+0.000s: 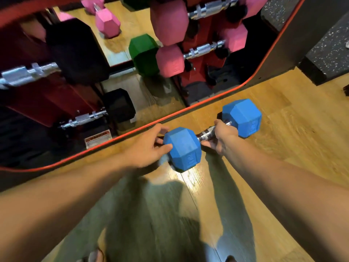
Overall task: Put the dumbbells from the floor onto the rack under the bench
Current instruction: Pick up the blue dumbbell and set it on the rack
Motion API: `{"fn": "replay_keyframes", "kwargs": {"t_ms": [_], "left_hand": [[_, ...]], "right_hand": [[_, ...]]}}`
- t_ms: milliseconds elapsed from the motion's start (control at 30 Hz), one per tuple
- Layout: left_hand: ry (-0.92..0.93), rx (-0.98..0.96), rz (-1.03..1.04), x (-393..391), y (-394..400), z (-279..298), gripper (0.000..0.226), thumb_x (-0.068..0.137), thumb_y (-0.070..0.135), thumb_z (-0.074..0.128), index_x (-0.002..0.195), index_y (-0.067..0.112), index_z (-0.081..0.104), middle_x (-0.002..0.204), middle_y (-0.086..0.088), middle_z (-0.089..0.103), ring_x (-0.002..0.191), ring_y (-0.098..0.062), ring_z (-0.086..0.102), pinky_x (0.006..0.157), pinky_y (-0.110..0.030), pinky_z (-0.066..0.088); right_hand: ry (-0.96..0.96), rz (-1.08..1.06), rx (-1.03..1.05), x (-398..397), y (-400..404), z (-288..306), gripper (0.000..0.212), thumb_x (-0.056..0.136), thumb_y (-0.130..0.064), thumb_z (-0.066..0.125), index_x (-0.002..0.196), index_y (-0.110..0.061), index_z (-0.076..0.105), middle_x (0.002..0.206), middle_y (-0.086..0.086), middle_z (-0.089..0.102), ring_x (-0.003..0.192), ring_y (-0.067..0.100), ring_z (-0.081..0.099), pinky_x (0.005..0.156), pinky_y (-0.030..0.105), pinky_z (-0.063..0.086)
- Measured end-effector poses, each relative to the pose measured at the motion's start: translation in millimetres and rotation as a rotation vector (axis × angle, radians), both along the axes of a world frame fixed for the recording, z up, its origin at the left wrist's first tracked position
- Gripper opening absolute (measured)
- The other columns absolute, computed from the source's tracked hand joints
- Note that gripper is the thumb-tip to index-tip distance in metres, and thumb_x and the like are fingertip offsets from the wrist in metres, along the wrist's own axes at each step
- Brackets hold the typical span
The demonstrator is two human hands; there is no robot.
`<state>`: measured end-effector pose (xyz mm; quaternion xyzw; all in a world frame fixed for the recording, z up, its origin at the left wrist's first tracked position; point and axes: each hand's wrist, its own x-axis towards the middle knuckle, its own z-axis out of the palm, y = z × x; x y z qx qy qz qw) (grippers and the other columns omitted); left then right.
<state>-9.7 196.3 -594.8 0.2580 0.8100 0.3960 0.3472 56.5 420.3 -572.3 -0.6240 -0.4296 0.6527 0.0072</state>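
A blue hex dumbbell with a chrome handle lies across the wooden floor just in front of the bench's red-trimmed edge. My right hand is wrapped around the handle close to the far blue head. My left hand cups the near blue head from the left, fingers spread on it. Under the bench the red rack carries pink dumbbells with chrome handles, and a green dumbbell head sits beside them. Black dumbbells rest on the rack's left part.
A pink dumbbell lies on the floor beyond the rack. Black speckled rubber blocks stand at the right. Open wooden floor stretches to the right of the blue dumbbell. My feet show at the bottom edge.
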Motion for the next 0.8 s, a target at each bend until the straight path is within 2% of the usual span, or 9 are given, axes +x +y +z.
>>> {"fn": "replay_keyframes", "kwargs": {"t_ms": [100,200,267,400,467,600,800], "left_hand": [[0.017,0.042,0.08,47,17,-6,0.116,0.058,0.061,0.084,0.151,0.028,0.022,0.143,0.01,0.028,0.129,-0.007,0.041,0.104,-0.024,0.04],[0.048,0.123,0.243,69,31,-18,0.132,0.049,0.051,0.094,0.15,0.036,0.012,0.146,0.017,0.017,0.134,-0.004,0.029,0.107,-0.021,0.032],[0.056,0.138,0.319,72,34,-22,0.129,0.053,0.042,0.096,0.15,0.039,0.011,0.147,0.018,0.02,0.132,-0.001,0.029,0.103,-0.018,0.033],[0.109,0.144,0.328,65,34,-27,0.108,0.053,0.043,0.096,0.138,0.04,0.03,0.131,0.017,0.033,0.124,0.0,0.042,0.1,-0.027,0.048],[0.114,0.145,0.323,63,34,-28,0.105,0.051,0.044,0.096,0.135,0.041,0.033,0.127,0.019,0.034,0.122,0.007,0.041,0.096,-0.022,0.048],[0.108,0.148,0.329,62,35,-26,0.102,0.052,0.042,0.096,0.13,0.045,0.031,0.123,0.028,0.031,0.118,0.02,0.036,0.088,-0.01,0.043],[0.102,0.15,0.331,61,34,-23,0.101,0.051,0.041,0.096,0.128,0.045,0.032,0.121,0.037,0.029,0.116,0.021,0.036,0.083,-0.001,0.039]], "right_hand": [[0.005,-0.011,0.025,1,-2,-2,0.027,0.097,-0.03,0.058,0.081,-0.013,0.043,0.082,0.012,0.062,0.075,0.031,0.071,0.062,0.05,0.062],[0.037,-0.031,0.037,3,-3,-6,0.027,0.096,-0.032,0.06,0.082,-0.014,0.046,0.083,0.012,0.063,0.072,0.03,0.07,0.056,0.048,0.062],[0.047,-0.029,0.039,5,-1,-9,0.026,0.096,-0.033,0.06,0.083,-0.015,0.047,0.083,0.012,0.064,0.074,0.03,0.071,0.052,0.045,0.061],[0.07,-0.011,0.05,7,1,-15,0.025,0.095,-0.034,0.06,0.084,-0.017,0.046,0.087,0.012,0.066,0.077,0.031,0.073,0.051,0.04,0.062],[0.086,-0.007,0.057,8,1,-18,0.024,0.095,-0.034,0.061,0.085,-0.017,0.047,0.088,0.013,0.067,0.077,0.032,0.074,0.051,0.039,0.062],[0.127,-0.01,0.059,10,3,-24,0.023,0.095,-0.035,0.062,0.09,-0.015,0.051,0.086,0.012,0.066,0.073,0.031,0.074,0.06,0.044,0.063],[0.142,-0.03,0.07,9,3,-28,0.024,0.095,-0.035,0.062,0.096,-0.014,0.053,0.085,0.011,0.065,0.069,0.029,0.073,0.06,0.042,0.063]]}}
